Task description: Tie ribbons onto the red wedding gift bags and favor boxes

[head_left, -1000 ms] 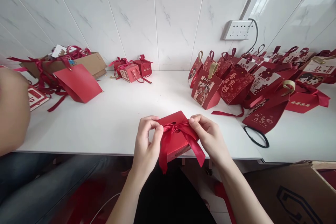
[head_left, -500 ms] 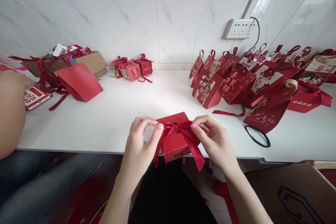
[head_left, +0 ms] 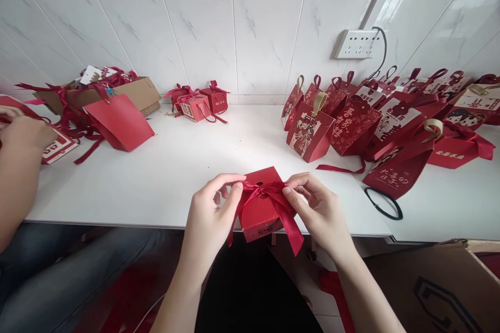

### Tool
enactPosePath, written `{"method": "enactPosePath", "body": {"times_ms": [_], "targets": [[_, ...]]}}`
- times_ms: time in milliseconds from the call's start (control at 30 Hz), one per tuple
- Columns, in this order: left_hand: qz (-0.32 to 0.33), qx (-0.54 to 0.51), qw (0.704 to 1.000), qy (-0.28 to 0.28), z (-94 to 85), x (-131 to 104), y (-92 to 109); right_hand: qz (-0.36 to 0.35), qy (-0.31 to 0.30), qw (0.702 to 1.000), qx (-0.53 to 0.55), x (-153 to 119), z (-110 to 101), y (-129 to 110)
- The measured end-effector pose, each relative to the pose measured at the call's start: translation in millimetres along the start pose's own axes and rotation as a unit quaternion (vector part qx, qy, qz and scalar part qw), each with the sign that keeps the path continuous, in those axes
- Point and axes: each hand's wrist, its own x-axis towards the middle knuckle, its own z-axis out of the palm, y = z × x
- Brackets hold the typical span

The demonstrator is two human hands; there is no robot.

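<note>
A small red gift box (head_left: 266, 169) sits at the front edge of the white table, partly over it. A dark red satin ribbon (head_left: 291, 231) is tied in a bow across its top, with tails hanging down the front. My left hand (head_left: 219, 197) pinches the bow's left loop between thumb and fingers. On the other side, my right hand (head_left: 316, 205) pinches the right loop in the same way. Between the hands, the knot lies over a round hole in the box's lid.
Many red gift bags (head_left: 310, 130) with loop handles stand on the right, near a black band (head_left: 383, 203). Small boxes (head_left: 195, 106) stand by the wall. At left, a co-worker's hand (head_left: 27, 135) is beside a cardboard tray (head_left: 140, 94) of ribbons. A carton (head_left: 429, 286) stands lower right.
My hands keep their pinch on the bow and have barely moved. The co-worker's hand at the left has shifted further into view.
</note>
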Motion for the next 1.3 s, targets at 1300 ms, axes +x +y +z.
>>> {"method": "enactPosePath", "body": {"times_ms": [1300], "targets": [[0.202, 0.210, 0.944, -0.153, -23.2, 22.6, 2.9, -0.103, -0.114, 0.971, -0.181, 20.4, -13.7, -17.0]]}}
